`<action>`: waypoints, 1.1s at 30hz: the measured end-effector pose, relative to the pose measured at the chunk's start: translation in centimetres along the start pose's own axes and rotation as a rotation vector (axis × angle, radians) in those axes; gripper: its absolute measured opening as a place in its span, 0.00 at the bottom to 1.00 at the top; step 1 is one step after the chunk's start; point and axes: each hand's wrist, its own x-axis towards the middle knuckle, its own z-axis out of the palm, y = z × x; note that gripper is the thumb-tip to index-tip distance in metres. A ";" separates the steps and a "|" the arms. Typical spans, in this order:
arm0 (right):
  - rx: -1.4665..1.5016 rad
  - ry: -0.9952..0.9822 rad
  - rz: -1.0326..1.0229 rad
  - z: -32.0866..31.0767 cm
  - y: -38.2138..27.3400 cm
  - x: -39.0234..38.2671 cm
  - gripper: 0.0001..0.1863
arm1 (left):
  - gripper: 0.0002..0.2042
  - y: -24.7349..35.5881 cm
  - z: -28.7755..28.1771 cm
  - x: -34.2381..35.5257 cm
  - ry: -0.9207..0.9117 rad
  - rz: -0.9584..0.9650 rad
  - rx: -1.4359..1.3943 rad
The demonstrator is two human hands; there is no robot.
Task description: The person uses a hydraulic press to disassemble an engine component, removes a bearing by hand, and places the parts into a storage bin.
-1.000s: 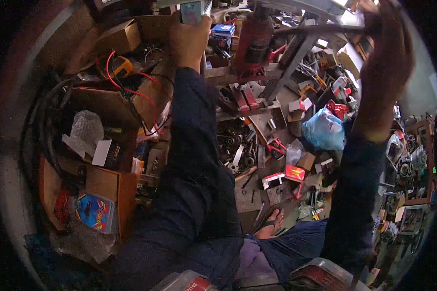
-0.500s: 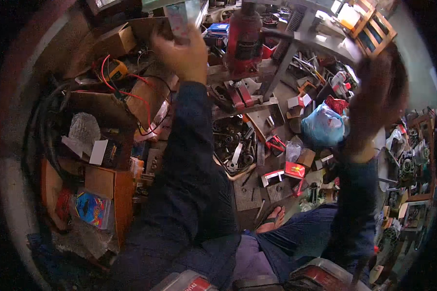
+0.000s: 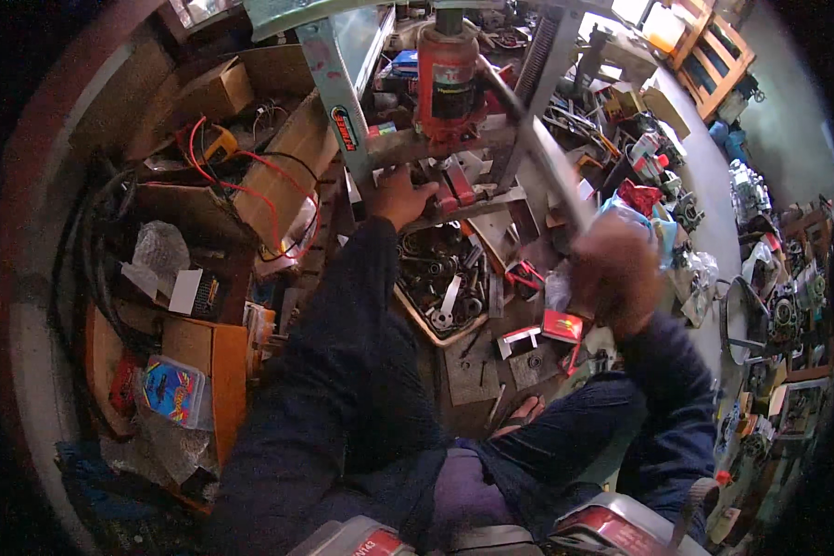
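A red bottle jack (image 3: 449,83) stands upright in a metal press frame (image 3: 338,102). My left hand (image 3: 400,198) is low at the frame's left post, beside red metal blocks (image 3: 456,190) beneath the jack. Its fingers are bent and partly hidden, around something I cannot make out. My right hand (image 3: 621,269), slightly blurred, is closed round a long metal lever (image 3: 551,157) that slopes up from it to the side of the jack.
Cardboard boxes (image 3: 215,88) with red cables and a hose crowd the left. A rimmed tray of metal parts (image 3: 463,334) sits below the press. Small red boxes (image 3: 562,324), a blue bag (image 3: 663,236), a wooden crate (image 3: 713,56) and machine parts cover the right side.
My left hand has moved down from the top of the left post to the lower frame. My right hand has swung down and leftward with the lever, which was level earlier.
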 end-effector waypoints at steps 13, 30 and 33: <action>0.016 0.425 -0.733 -1.3 -5.0 5.0 0.12 | 0.32 1.9 4.8 2.3 0.201 -0.016 -0.175; 0.279 0.251 -0.163 2.6 6.9 -0.9 0.33 | 0.24 -0.7 6.7 3.2 0.191 -0.076 -0.093; 0.299 0.068 0.091 3.6 9.7 -0.3 0.29 | 0.23 3.8 5.1 1.2 0.220 -0.186 -0.289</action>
